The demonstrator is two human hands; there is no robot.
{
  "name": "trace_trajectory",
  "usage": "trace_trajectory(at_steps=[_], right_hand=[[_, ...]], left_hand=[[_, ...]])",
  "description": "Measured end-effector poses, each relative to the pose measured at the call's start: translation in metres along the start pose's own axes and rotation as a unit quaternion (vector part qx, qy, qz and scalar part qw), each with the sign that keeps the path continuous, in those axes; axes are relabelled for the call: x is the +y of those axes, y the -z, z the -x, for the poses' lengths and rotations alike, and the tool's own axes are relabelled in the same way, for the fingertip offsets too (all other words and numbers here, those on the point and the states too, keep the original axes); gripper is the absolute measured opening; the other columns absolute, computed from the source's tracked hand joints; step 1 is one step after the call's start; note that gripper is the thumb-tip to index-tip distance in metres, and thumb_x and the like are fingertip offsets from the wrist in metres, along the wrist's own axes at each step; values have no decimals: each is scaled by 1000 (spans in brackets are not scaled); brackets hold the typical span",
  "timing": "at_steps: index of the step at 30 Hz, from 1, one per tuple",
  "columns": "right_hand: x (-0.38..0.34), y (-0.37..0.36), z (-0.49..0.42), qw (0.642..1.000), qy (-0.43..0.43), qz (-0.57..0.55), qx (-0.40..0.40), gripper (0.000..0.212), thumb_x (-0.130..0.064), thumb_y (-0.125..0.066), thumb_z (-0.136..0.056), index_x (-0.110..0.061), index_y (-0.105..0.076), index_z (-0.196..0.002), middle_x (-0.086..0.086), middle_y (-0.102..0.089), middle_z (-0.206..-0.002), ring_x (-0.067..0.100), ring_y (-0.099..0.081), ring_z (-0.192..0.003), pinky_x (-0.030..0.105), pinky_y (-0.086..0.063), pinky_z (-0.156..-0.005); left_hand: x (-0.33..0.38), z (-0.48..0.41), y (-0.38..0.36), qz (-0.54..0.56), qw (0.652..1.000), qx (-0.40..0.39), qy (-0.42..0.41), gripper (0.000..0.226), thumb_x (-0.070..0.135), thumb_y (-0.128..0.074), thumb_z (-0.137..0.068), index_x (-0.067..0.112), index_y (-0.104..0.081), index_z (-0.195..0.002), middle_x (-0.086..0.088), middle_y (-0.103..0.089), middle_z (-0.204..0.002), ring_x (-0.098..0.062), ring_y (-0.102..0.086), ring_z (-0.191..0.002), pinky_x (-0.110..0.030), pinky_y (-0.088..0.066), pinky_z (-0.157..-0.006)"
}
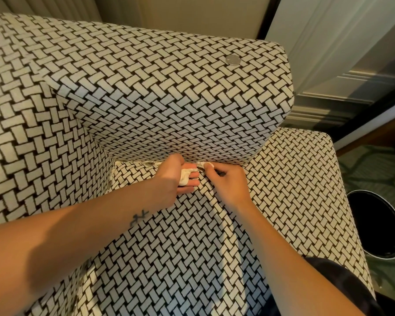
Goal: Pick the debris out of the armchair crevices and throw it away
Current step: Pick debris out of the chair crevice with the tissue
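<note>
An armchair [160, 92] in black-and-cream basket-weave fabric fills the view. Both hands work at the crevice where the seat cushion meets the right armrest. My left hand [172, 176] holds crumpled white paper scraps [184, 177] in its curled fingers. Just to its right, my right hand [226, 182] pinches another white scrap [207, 165] at the crevice edge. More small bits [149, 163] lie along the crevice to the left of the hands. A silver coin [233, 59] lies on top of the armrest.
A round black bin with a shiny metal rim [377, 224] stands on the green patterned carpet to the right of the chair. Behind the chair are a pale wall, a skirting board and curtains.
</note>
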State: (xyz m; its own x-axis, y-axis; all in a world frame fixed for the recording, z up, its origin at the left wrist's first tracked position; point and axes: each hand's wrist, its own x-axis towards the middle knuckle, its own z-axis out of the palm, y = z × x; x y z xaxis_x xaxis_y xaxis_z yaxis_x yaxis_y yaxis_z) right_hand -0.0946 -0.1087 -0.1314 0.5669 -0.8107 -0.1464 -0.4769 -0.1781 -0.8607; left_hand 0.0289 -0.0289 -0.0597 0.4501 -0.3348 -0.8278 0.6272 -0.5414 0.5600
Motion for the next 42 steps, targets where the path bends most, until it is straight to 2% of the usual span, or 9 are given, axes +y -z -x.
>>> trace_trajectory(at_steps=[3,7,12,17,22,26,29,34,42], right_hand=[[-5,15,11,994,-9,-104,-15,20,-32,-64,-99,-31,-78,-113,-18,-68,-67,16,-53,-55,27,-46,-54],[1,15,20,994,49,-94,-41,22,-36,-70,-94,-34,-78,-114,-21,-73,-115,7,-64,-117,41,-46,-109],[8,6,16,997,57,-49,-24,30,-57,-69,-86,-53,-71,-115,-26,-68,-122,15,-56,-127,50,-40,-112],[9,3,15,999,29,-6,-13,52,-75,-63,-80,-47,-69,-123,-27,-67,-124,11,-54,-128,44,-42,-111],[-1,1,12,994,34,104,-11,41,-51,-53,-98,-32,-68,-131,-13,-67,-131,13,-50,-128,39,-35,-115],[-20,-1,9,970,39,228,-72,44,-40,-50,-103,-24,-57,-143,-4,-57,-146,17,-43,-136,26,-21,-114],[-29,-9,2,951,11,287,-112,50,-49,-45,-102,-18,-58,-140,2,-63,-139,20,-50,-131,37,-23,-118],[-26,-28,-20,948,-45,299,-103,58,-64,-40,-97,-15,-71,-102,-4,-71,-86,16,-62,-96,42,-23,-106],[-15,-38,-26,953,-70,284,-77,59,-70,-36,-97,-27,-74,-110,-10,-68,-82,14,-62,-104,42,-23,-109]], left_hand=[[0,2,0,0,1000,-15,1,36,26,-38,-105,8,-69,-102,-14,-77,-98,-27,-74,-88,-38,-61,-81],[-2,5,-2,29,995,-90,28,28,27,-46,-107,5,-62,-105,-14,-73,-103,-25,-70,-90,-40,-62,-83],[-8,-2,-2,41,995,-91,10,22,5,-54,-102,2,-67,-120,-18,-72,-117,-26,-73,-103,-37,-64,-82],[1,-5,-1,26,999,7,-28,26,-7,-49,-100,11,-68,-100,-16,-67,-106,-22,-72,-81,-28,-65,-68],[-4,-18,-1,-26,992,96,-76,36,-3,-43,-101,21,-69,-91,-11,-68,-100,-17,-63,-66,-23,-55,-52],[-5,-21,4,-42,985,130,-101,34,1,-47,-97,22,-73,-105,-2,-63,-83,-18,-54,-70,-29,-48,-67],[-4,-21,4,-42,985,133,-99,33,2,-45,-97,21,-73,-99,-4,-64,-83,-18,-53,-67,-27,-45,-59],[2,-24,6,-1,989,125,-78,32,3,-42,-100,13,-72,-101,-7,-65,-85,-17,-58,-62,-24,-49,-49],[4,-19,11,103,988,104,-52,20,21,-47,-92,10,-57,-79,-12,-60,-92,-27,-61,-83,-34,-57,-53]])
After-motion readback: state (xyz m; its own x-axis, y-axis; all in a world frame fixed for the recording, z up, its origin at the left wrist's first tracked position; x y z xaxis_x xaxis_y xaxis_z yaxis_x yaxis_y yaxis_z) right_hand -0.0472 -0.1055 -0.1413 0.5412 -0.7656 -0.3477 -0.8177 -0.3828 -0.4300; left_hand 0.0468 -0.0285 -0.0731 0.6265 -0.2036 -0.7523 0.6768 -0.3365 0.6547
